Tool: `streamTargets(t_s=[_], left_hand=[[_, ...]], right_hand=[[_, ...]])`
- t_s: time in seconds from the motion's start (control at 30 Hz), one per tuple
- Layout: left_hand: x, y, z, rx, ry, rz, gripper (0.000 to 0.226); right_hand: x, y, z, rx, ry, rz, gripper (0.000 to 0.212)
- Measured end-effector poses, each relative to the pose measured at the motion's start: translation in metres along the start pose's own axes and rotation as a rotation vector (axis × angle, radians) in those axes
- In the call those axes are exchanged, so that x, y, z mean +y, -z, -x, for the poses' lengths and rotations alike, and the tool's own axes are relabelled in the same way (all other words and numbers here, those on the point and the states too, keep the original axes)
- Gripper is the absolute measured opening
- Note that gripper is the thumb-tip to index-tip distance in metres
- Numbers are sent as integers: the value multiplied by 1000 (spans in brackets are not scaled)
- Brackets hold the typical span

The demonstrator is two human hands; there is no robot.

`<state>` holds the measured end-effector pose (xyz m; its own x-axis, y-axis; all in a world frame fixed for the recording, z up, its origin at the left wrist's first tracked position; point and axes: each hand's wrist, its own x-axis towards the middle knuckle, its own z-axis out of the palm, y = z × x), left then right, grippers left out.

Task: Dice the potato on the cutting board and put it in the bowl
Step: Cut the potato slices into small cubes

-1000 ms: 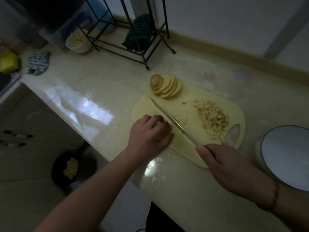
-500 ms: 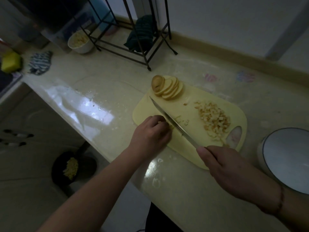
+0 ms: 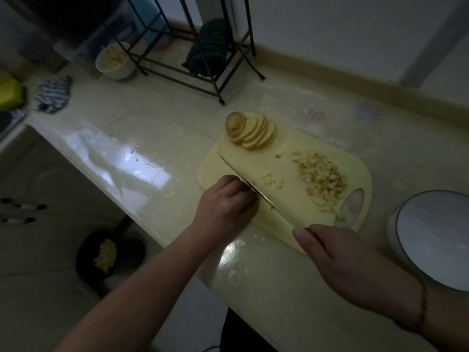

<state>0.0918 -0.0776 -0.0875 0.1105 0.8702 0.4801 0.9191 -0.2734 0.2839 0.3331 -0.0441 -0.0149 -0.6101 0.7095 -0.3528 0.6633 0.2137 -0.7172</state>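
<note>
Head view: left hand (image 3: 225, 201) curled, knuckles up, on cutting board (image 3: 279, 219), what it holds hidden; right hand (image 3: 340, 262) grips knife (image 3: 251, 186).

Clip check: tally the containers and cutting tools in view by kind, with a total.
Bowls: 2, a large white bowl and a small bowl
Pans: 1, a dark pan below the counter
Knives: 1, a knife
Cutting boards: 1, a yellow cutting board
Total: 5
</note>
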Motion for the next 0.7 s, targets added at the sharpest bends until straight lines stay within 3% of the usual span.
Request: streamTargets(t_s=[0.4,0.7], left_hand=[[-6,0,-1,-49,-17,23,17],[-10,-4,0,3,-9,65,12]], right_hand=[[0,0,-8,-37,-3,23,58],[-3,-4,-29,-10,27,11,57]])
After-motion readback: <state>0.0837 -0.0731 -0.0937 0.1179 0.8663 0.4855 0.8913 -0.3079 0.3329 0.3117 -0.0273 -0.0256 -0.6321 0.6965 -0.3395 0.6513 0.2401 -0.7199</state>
